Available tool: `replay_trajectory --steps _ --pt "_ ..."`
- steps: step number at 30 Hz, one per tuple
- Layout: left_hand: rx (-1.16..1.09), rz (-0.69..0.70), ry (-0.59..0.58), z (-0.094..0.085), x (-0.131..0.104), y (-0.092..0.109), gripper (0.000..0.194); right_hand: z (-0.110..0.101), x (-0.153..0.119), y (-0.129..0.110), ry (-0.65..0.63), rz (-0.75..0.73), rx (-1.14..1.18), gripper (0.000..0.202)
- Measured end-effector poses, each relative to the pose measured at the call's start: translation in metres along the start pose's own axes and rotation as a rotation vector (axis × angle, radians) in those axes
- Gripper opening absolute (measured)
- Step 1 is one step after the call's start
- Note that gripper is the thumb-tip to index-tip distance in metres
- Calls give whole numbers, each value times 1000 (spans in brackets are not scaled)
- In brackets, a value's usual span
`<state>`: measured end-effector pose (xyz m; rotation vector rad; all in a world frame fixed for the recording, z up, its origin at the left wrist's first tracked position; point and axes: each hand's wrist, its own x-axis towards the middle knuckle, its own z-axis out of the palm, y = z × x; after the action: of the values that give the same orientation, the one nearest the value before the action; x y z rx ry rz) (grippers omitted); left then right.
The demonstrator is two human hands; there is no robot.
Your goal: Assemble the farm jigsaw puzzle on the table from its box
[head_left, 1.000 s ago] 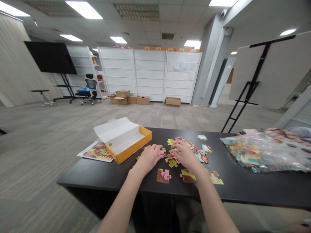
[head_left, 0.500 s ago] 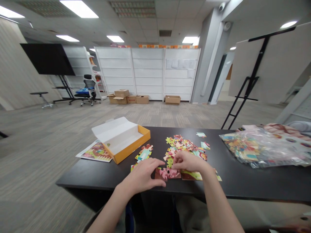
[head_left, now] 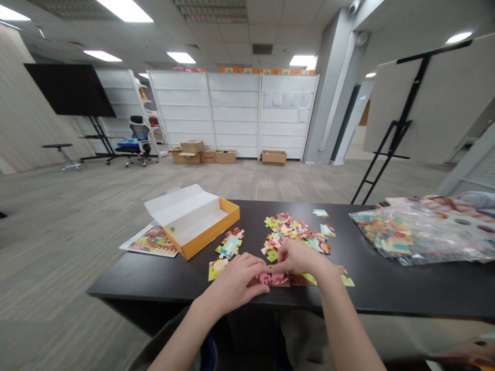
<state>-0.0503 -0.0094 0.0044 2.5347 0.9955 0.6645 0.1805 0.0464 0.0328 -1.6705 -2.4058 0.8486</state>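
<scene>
My left hand [head_left: 243,281] rests on the black table with its thumb at the near edge and its fingers at the far edge of some joined pink-and-brown puzzle pieces [head_left: 275,279]. Just right of it, my right hand [head_left: 296,256] pinches at the far edge of those pieces; a puzzle piece in its fingertips is mostly hidden. Under my right wrist lies a green-and-brown joined strip [head_left: 303,279]. A heap of loose puzzle pieces [head_left: 288,226] spreads beyond my hands. To the left lie a joined light-blue cluster [head_left: 231,243] and a yellow-green piece [head_left: 217,268].
An open yellow box [head_left: 211,234] with a white lid stands at the table's left, over a printed picture sheet [head_left: 152,242]. Clear plastic bags [head_left: 417,234] with puzzle pieces lie at the right. Single pieces [head_left: 320,213] sit near the far edge.
My left hand has moved right and closed its fingers and thumb onto the pink pieces. My right hand has shifted slightly, still pinching, and now meets the left fingertips.
</scene>
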Motion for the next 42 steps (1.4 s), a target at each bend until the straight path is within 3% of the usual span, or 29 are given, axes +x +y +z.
replay_trajectory --steps 7,13,22,27,34,42 --pt "-33 19 9 6 3 -1 25 4 -3 -5 18 21 2 23" --pt "-13 -8 14 6 7 5 21 5 -2 -3 35 -75 59 10" --pt "80 -13 16 7 15 13 7 -7 -12 26 63 -23 185 9" --pt "103 -26 6 7 16 15 9 -7 -15 31 40 13 180 15" --pt "131 13 -25 4 16 15 19 -1 -10 26 72 -39 74 10" --pt "171 24 -38 2 19 18 19 -1 -7 23 45 -58 75 7"
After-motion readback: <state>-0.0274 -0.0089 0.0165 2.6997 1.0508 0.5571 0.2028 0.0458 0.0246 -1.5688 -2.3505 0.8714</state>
